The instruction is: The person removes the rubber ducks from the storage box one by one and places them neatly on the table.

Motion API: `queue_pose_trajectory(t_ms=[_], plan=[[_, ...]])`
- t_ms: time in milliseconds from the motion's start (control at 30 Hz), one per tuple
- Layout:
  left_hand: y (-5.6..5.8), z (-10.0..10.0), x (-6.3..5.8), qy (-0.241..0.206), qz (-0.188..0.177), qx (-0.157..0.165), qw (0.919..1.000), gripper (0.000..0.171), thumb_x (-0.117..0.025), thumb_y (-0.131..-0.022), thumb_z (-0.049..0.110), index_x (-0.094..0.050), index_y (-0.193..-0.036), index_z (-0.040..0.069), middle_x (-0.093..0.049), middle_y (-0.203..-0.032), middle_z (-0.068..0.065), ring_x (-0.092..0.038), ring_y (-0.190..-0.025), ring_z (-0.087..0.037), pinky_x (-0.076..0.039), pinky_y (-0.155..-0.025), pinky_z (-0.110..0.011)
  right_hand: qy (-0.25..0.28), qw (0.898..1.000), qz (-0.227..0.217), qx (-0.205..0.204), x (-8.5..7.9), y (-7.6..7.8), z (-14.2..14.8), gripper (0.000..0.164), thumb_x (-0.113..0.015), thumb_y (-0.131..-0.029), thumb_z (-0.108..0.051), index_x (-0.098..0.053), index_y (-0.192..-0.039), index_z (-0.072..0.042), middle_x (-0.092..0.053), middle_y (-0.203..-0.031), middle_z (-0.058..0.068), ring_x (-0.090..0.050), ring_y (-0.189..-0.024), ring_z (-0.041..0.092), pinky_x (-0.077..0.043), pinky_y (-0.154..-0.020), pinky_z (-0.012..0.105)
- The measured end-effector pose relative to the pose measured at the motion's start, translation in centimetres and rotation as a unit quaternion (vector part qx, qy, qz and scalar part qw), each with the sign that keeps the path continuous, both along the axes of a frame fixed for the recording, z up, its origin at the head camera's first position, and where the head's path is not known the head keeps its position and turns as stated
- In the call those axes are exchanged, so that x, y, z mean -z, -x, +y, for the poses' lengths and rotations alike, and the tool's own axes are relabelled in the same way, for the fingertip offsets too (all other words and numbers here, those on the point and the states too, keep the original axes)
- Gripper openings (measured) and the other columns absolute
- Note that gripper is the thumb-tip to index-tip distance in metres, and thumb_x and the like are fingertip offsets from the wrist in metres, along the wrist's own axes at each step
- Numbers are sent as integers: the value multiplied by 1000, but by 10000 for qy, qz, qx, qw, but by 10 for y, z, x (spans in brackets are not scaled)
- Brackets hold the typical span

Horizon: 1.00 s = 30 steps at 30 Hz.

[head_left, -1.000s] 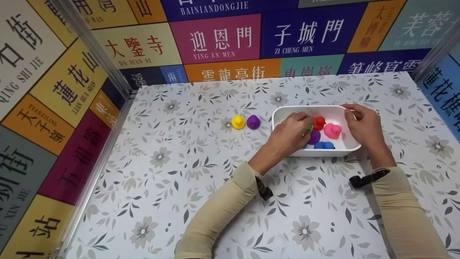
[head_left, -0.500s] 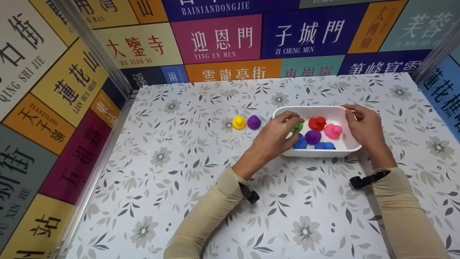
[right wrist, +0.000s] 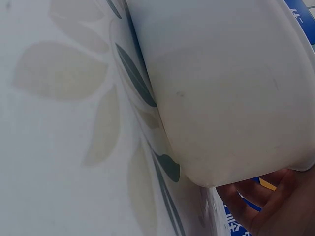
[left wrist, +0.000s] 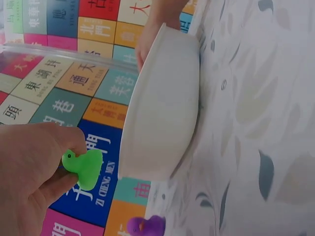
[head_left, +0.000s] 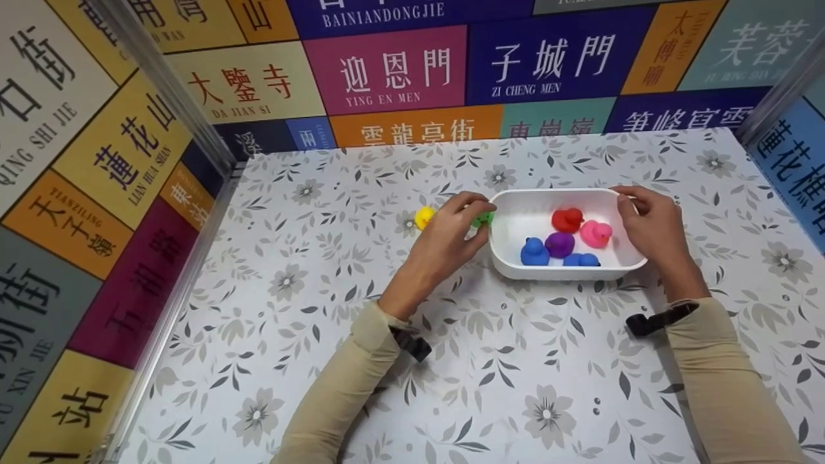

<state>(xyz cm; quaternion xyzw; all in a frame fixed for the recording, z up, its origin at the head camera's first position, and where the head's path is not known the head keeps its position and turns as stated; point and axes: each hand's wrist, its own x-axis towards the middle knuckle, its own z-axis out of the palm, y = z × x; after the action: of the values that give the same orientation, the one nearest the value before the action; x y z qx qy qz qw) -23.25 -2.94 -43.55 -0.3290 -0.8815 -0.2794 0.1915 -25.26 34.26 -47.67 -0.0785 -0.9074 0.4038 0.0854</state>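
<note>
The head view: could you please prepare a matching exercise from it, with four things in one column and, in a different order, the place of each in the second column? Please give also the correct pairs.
Things
1. Green duck
2. Pink duck
3. Right hand
4. Yellow duck

Places
A. Inside the white tub
B. On the patterned tabletop, outside the tub
C. Between the fingers of the left hand
D. At the right end of the tub

Right pairs: 1-C, 2-A, 3-D, 4-B
</note>
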Motion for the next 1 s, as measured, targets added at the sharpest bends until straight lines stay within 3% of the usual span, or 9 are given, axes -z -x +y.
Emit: queue_pose_trajectory(t_ms=[233, 433, 633, 1000], plan=[[8, -28, 6, -264, -155, -64, 9995, 26, -71, -102, 7, -74, -127, 8, -68, -136, -9, -71, -119, -19, -60, -96, -20, -28, 10000, 47, 8, 1, 1, -1, 49, -49, -112, -48, -69, -147, -20, -73, -140, 18, -60, -107, -1, -41, -90, 19], [21, -51, 15, -610, -302, -231, 9974, 27, -76, -97, 2, -75, -124, 5, -70, -133, -11, -70, -125, -25, -58, -108, -30, 5, 9999, 107, -5, 2, 1, 0, 48, -50, -112, -47, -69, -146, -19, -74, -138, 19, -59, -103, -5, -41, -88, 17], [33, -70, 23, -809, -403, -485, 9947, 28, -74, -94, -1, -76, -121, 3, -72, -131, -15, -71, -124, -29, -59, -108, -35, 21, 9998, 192, -34, 3, 2, 1, 48, -51, -112, -46, -69, -146, -17, -74, -137, 20, -58, -102, -9, -41, -88, 17], [41, -88, 29, -912, -693, -814, 9901, 29, -71, -95, -2, -76, -123, 3, -70, -133, -15, -69, -126, -29, -56, -113, -35, 24, 9998, 178, -54, 2, 1, 2, 49, -50, -112, -46, -69, -146, -17, -74, -136, 21, -59, -99, -6, -42, -84, 16]])
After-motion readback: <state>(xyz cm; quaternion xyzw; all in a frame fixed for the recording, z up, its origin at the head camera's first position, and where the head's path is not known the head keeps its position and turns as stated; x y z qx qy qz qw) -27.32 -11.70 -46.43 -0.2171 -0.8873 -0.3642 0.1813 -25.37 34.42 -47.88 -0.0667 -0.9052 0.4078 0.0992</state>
